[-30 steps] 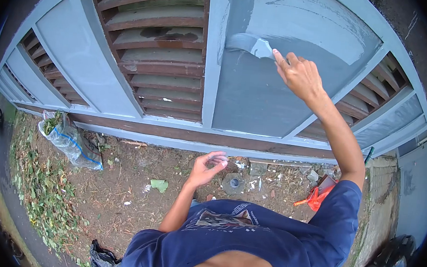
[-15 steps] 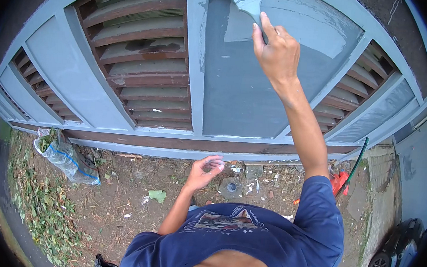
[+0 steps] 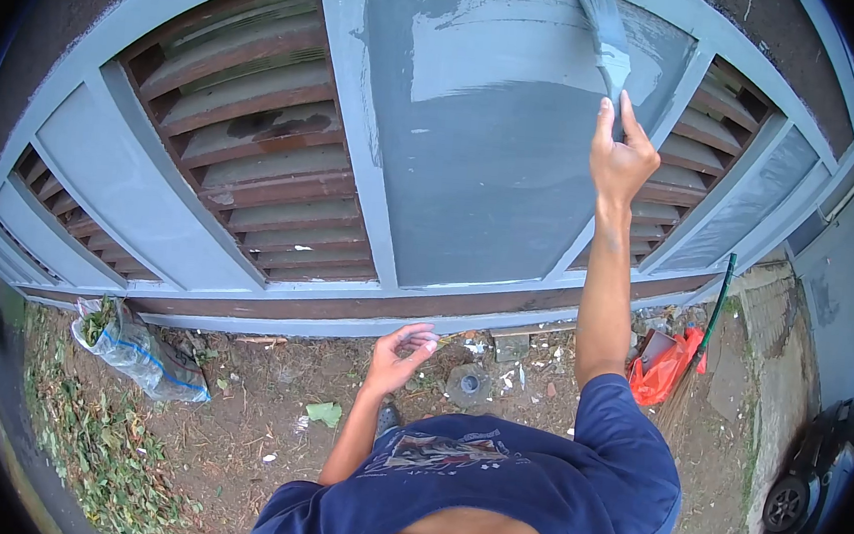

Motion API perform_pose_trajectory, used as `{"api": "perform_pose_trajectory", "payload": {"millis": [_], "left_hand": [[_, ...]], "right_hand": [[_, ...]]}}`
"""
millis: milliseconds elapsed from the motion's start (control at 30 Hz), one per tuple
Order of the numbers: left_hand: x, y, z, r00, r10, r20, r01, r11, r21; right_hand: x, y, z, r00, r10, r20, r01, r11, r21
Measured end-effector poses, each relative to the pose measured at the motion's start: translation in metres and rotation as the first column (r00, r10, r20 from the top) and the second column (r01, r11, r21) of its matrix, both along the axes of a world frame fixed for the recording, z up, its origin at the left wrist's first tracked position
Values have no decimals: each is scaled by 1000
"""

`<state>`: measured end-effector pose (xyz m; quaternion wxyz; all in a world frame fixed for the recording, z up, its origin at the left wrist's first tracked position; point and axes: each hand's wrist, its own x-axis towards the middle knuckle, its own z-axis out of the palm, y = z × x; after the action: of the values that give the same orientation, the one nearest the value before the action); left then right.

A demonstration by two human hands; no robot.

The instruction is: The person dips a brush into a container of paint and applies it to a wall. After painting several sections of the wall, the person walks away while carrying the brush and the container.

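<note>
My right hand (image 3: 624, 162) grips the handle of a paintbrush (image 3: 612, 53), its wide bristles against the upper right of a wall panel (image 3: 483, 191). Lighter grey-blue paint covers the panel's top in uneven strokes, while its lower part is darker grey. Low in front of my body, my left hand (image 3: 401, 357) has its fingers loosely curled and partly apart, with nothing seen in it. It hangs near the wall's bottom ledge.
Brown louvred vents (image 3: 257, 133) flank the panel. On the ground are a clear plastic bag of leaves (image 3: 144, 353), a round grey block (image 3: 469, 385), a red plastic bag (image 3: 662, 371) and a green-handled broom (image 3: 716, 315). A dark car (image 3: 803, 487) stands at far right.
My right hand has carried the brush from the panel's upper left across to its upper right. The light paint along the top now shows more fully. My left hand stays low.
</note>
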<state>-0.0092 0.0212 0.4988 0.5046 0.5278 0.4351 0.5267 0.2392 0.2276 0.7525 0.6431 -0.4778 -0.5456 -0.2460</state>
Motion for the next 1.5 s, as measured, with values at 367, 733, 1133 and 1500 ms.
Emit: {"api": "perform_pose_trajectory", "payload": {"millis": [367, 733, 1133, 1500], "left_hand": [[1, -4, 8, 999, -42, -4, 42, 999, 21], [0, -8, 0, 1000, 18, 24, -19, 1000, 22], [6, 3, 9, 999, -37, 15, 37, 999, 18], [30, 8, 13, 991, -134, -23, 134, 991, -2]], "right_hand": [[-7, -8, -60, 968, -243, -64, 239, 968, -73], [-154, -31, -88, 759, 639, -123, -648, 724, -237], [43, 5, -78, 910, 85, -406, -273, 860, -432], [-97, -40, -69, 717, 574, -396, -675, 428, -601]]}}
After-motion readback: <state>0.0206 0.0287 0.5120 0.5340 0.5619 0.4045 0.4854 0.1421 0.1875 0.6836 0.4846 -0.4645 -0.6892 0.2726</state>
